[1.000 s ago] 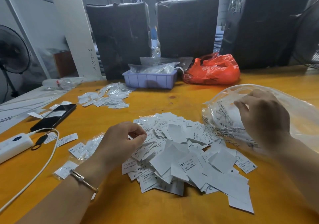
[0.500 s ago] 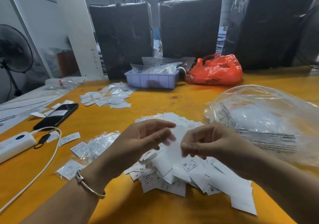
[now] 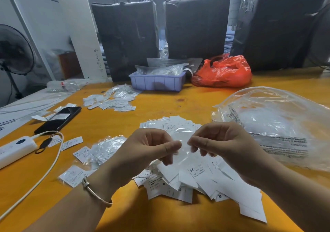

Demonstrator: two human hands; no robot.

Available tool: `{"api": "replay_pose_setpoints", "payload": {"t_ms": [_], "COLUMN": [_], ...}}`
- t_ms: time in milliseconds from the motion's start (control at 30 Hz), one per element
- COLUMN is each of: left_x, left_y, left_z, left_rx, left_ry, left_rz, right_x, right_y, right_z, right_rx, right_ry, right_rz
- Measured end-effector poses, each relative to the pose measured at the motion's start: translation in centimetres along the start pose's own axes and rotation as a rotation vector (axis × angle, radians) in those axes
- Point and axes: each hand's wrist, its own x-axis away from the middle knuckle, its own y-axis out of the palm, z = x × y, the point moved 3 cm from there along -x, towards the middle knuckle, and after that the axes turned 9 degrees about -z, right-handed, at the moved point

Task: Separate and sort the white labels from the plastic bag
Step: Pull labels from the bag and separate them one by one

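Your left hand [image 3: 142, 153] has lifted off the heap of white paper labels [image 3: 194, 180], its thumb and forefinger now pinching one edge of a small clear plastic sleeve [image 3: 180, 147]. A second ago your right hand [image 3: 226, 147] was at the large clear plastic bag [image 3: 278, 124]; it has come across and pinches the sleeve's other edge. You look set to pull it open and free a label. The sleeve hangs just above the heap, its long axis roughly left to right between your hands, though blur hides which end is open.
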Motion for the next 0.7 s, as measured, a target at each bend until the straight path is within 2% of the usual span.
{"api": "replay_pose_setpoints", "payload": {"t_ms": [133, 300, 400, 467, 500, 567, 633, 700], "left_x": [0.1, -0.1, 0.0, 0.1, 0.1, 0.1, 0.0, 0.0], "left_y": [0.2, 0.5, -0.2, -0.8, -1.0, -1.2, -1.2, -1.2], "left_z": [0.3, 0.1, -0.2, -0.5, -0.6, -0.8, -0.9, -0.9], "left_rx": [-0.056, -0.062, -0.015, 0.022, 0.028, 0.029, 0.026, 0.023], "left_ry": [-0.002, -0.003, 0.002, -0.002, -0.008, -0.019, -0.027, -0.030], "left_rz": [-0.042, -0.046, 0.035, 0.096, 0.115, 0.139, 0.149, 0.149], "right_x": [0.1, 0.0, -0.2, -0.2, -0.2, -0.1, 0.0, 0.0], "right_y": [-0.2, 0.1, -1.3, -2.7, -3.1, -3.1, -2.6, -2.1], "right_z": [-0.1, -0.3, 0.0, 0.3, 0.5, 1.2, 1.9, 2.5], "right_rx": [-0.019, 0.082, 0.152, 0.344, 0.458, 0.599, 0.655, 0.688], "right_ry": [-0.038, -0.036, -0.015, 0.018, 0.049, 0.140, 0.212, 0.237], "right_rz": [0.032, -0.020, 0.087, 0.150, 0.122, -0.059, -0.245, -0.344]}}
